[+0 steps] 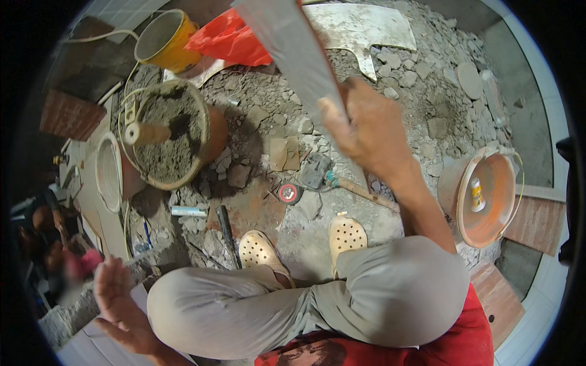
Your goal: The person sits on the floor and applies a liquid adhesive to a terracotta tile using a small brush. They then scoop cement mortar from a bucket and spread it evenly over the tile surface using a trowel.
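Note:
My right hand [372, 125] is closed around a long flat grey strip [287, 55] with a reddish-brown edge, raised at a slant in front of me. Its exact kind is unclear; its top runs out of view. At the lower left, my left hand [119, 305] is open, fingers stretched and apart, holding nothing, close to a pale ledge [91, 341]. Below the strip, a mallet with a grey head [315, 171] and wooden handle lies on the rubble. A red round tape measure [289, 193] sits beside it. A black-handled tool [226, 229] lies near my left shoe.
A bucket of grey mortar [165, 161] with a wooden-handled tool stands left; behind it are a yellow bucket [162, 43] and red plastic bag [229, 39]. An orange bucket [488, 222] holding a small bottle stands right, near reddish-brown tiles [531, 226]. Another person [52, 229] is far left.

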`<state>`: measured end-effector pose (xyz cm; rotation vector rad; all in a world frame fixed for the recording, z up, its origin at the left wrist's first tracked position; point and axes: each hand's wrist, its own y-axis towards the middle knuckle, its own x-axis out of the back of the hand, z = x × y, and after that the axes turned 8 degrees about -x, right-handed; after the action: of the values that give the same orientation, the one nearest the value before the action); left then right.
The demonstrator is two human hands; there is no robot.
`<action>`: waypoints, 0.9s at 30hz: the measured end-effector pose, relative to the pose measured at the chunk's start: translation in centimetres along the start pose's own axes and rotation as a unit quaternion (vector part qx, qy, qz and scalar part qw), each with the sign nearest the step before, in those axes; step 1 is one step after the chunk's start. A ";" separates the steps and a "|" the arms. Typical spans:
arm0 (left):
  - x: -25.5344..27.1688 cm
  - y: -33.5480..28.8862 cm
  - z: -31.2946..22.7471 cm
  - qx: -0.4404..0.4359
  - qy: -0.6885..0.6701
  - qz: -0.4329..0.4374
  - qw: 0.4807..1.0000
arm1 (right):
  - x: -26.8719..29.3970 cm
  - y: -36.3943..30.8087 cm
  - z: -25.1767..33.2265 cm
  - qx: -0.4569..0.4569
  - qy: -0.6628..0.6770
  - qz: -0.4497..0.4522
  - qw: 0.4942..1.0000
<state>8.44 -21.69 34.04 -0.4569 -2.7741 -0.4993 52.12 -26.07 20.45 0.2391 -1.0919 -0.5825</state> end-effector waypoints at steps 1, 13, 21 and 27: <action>-0.1 1.8 -0.8 -0.024 0.057 0.016 0.998 | -0.2 -0.6 0.5 -0.011 -0.004 0.009 1.000; -13.7 15.1 -3.3 0.119 -0.080 0.317 0.937 | -2.6 -6.2 6.1 -0.025 0.033 0.003 0.999; -16.1 14.2 -2.8 0.210 -0.056 0.176 0.960 | -3.0 -6.8 6.5 -0.010 0.022 0.012 1.000; -16.5 14.5 -2.3 0.246 -0.063 0.104 0.962 | -3.0 -6.5 6.4 -0.013 0.035 0.024 0.999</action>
<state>29.08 -13.89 34.87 -0.6614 -2.7826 0.2747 43.31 -29.16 18.03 0.2096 -1.0202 -0.5417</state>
